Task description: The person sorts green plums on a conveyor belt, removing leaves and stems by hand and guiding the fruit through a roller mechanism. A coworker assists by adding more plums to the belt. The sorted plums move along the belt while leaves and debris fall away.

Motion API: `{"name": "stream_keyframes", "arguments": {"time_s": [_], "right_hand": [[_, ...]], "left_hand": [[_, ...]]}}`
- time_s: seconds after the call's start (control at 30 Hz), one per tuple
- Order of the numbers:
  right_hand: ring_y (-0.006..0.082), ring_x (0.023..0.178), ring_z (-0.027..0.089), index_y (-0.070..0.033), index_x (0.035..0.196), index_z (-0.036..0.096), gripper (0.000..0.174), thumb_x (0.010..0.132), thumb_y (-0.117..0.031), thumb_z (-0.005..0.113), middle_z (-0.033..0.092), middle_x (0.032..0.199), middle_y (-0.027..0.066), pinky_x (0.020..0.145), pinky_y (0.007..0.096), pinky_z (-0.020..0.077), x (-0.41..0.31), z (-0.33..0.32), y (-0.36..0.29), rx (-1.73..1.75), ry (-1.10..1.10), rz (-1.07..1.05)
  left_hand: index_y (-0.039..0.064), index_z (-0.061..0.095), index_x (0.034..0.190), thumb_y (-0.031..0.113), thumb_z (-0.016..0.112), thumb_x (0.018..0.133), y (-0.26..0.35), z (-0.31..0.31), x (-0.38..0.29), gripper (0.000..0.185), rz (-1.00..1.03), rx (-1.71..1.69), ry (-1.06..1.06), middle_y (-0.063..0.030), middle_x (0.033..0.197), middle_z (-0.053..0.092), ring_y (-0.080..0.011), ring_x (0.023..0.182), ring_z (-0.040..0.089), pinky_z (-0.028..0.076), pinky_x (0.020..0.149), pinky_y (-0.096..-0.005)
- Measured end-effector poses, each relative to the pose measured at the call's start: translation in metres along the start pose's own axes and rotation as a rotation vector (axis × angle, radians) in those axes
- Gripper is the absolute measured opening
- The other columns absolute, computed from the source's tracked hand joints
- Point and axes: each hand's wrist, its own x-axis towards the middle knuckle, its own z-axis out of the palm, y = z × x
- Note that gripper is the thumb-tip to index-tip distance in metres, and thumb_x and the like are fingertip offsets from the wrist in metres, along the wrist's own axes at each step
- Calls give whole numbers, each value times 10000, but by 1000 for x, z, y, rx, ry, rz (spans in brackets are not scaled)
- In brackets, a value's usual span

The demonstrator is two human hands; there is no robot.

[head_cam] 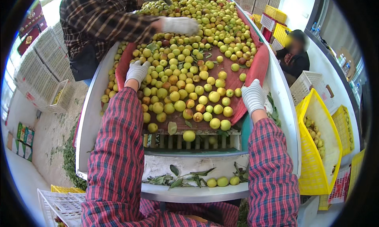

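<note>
Many small yellow-green fruits, some blushed red, cover a sorting table lined with red cloth. My left hand, in a white knit glove, rests at the left edge of the fruit, fingers spread. My right hand, gloved alike, lies at the right, its fingertips by the padded red cloth edge; whether it grips the cloth is hard to tell. Between my forearms, a single fruit sits at the slatted opening below the cloth. Three fruits and leafy twigs lie in the white front trough.
A co-worker in a plaid shirt reaches gloved hands over the fruit at upper left. Another person is at the right. Yellow crates stand along the right side, stacked white crates at the left. Leaves litter the floor.
</note>
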Motion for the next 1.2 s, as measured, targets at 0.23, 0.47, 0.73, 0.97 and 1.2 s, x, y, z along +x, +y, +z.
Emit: {"name": "stream_keyframes", "arguments": {"time_s": [0.23, 0.47, 0.73, 0.97, 1.2], "right_hand": [[407, 1012, 633, 19, 1145, 489, 415, 840, -234, 611, 648, 1064, 262, 883, 481, 494, -4, 0, -12, 13, -47, 7], [402, 1037, 632, 7, 1161, 490, 381, 859, -206, 581, 636, 1117, 259, 894, 474, 498, 0, -2, -5, 19, -55, 41], [396, 1067, 622, 12, 1176, 493, 378, 857, -182, 547, 624, 1151, 258, 917, 467, 490, -3, -6, -6, 35, -77, 65], [403, 1048, 625, 21, 1138, 503, 386, 831, -207, 556, 630, 1118, 281, 904, 480, 490, 6, 2, 5, 11, -22, 21], [429, 1012, 615, 31, 1133, 493, 438, 812, -236, 625, 633, 1060, 287, 893, 490, 481, 3, 5, -2, 32, -21, -30]], "left_hand": [[37, 582, 1274, 420, 590, 825, -41, 38, 3, 590, -87, -731, 110, -226, 1187, 626, -311, 1090, 607, 435, 978, -347], [209, 472, 1396, 394, 607, 843, 14, 48, -59, 599, 188, -383, -87, -200, 1290, 576, -326, 1146, 581, 430, 983, -371], [67, 646, 1155, 300, 624, 829, 58, 39, -136, 401, 533, -194, -272, -223, 1176, 564, -386, 1031, 597, 472, 935, -397], [24, 669, 1099, 236, 591, 913, 77, 19, -200, 293, 600, -358, -945, -119, 1009, 678, -222, 990, 633, 491, 890, -347], [77, 580, 868, 126, 521, 903, 48, 14, -91, 84, 969, -232, 81, -71, 779, 569, -197, 740, 560, 473, 660, -331]]}}
